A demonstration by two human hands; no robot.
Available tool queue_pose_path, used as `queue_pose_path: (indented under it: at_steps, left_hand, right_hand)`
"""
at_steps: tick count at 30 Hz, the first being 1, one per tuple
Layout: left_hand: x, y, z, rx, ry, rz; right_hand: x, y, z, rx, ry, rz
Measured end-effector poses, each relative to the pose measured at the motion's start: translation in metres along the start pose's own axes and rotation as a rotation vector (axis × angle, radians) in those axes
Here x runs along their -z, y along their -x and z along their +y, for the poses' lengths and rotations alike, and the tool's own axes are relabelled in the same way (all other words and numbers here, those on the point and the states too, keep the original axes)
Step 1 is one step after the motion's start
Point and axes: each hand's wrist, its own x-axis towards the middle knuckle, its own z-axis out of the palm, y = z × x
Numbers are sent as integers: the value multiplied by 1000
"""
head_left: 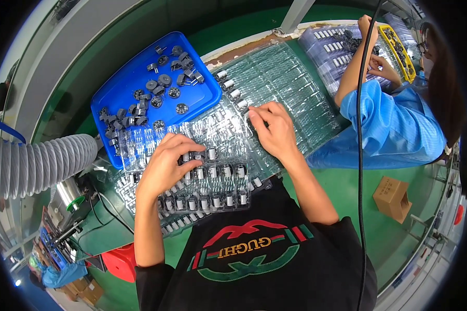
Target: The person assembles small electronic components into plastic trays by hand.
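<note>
My left hand (pixel 167 163) is over the near clear plastic tray (pixel 213 186), its thumb and fingers closed on a small black-and-white part (pixel 197 156). Rows of similar parts, dark with a white cylinder on top, such as this part (pixel 227 170), sit in the tray's pockets. My right hand (pixel 274 129) reaches to the far clear tray (pixel 290 78), which lies to the right. Thumb and forefinger pinch at the last part (pixel 242 105) of a short row along its left side; the fingertips partly hide the grip.
A blue bin (pixel 135 83) holds loose dark round parts with pins. At left are a grey flexible duct (pixel 46 160) and a wire spool (pixel 69 194). A black cable (pixel 360 155) hangs at right. A co-worker in a blue sleeve (pixel 384 124) works by a yellow tray (pixel 399 54).
</note>
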Motion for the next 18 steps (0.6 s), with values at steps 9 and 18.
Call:
queue_pose_path:
  at_steps: [9, 18]
  left_hand:
    - [5, -1, 3, 51, 120, 34]
    - [-1, -18, 24, 64, 411, 94]
  right_hand:
    - [14, -5, -10, -20, -28, 139]
    - [8, 10, -76, -29, -574, -289]
